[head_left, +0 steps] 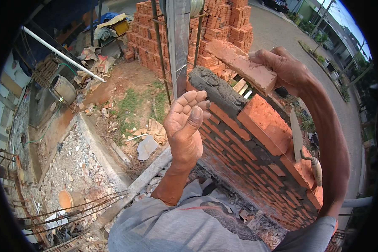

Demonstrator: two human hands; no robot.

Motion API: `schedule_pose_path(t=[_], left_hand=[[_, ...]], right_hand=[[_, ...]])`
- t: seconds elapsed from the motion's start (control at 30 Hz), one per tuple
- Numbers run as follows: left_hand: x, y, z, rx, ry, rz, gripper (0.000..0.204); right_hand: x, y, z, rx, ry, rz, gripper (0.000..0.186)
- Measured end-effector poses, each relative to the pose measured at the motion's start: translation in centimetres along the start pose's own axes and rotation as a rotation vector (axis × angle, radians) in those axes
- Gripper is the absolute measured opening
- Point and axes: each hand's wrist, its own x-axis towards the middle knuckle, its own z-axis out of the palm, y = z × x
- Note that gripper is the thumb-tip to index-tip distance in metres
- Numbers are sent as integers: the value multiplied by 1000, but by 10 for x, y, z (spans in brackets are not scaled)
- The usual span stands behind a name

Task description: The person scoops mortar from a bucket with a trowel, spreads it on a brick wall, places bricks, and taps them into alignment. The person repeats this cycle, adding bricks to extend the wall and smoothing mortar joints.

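Stacked bricks (149, 40) rise beyond the brick wall (250, 147), and pale rubble (71, 161) covers ground to the wall's left. Above the wall's far end, the person's right hand (283, 69) pinches a loose brick (241, 63) by one end; whether it touches the wall cannot be told. Grey mortar (216, 86) coats that end. Just left of it, the left hand (185, 128) is half curled, fingers loose. A trowel (296, 136) lies on the wall's nearer top
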Motion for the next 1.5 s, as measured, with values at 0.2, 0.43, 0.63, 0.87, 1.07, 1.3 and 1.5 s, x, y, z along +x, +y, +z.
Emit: schedule_pose_path(t=[0.2,0.43,0.63,0.87,1.07,1.3,1.5], left_hand=[[14,-10,9,-435,-283,-164,61],[-3,-1,8,-586,-410,-116,66],[-8,13,17,-527,-249,-170,65],[-8,9,33,-474,-214,-189,39],[7,6,38,-321,-164,-194,41],[-10,-4,20,9,130,-26,42],[-7,-20,-2,59,100,-47,61]], right_hand=[[-58,-3,-23,661,-268,-145,53],[-100,17,9,965,-452,-76,47],[-97,-27,-8,27,-211,47,64],[-125,-42,37,-836,97,-494,85],[-81,-32,31,-559,74,-204,71],[-4,2,42,-770,165,-366,43],[33,16,56,-711,156,-559,48]])
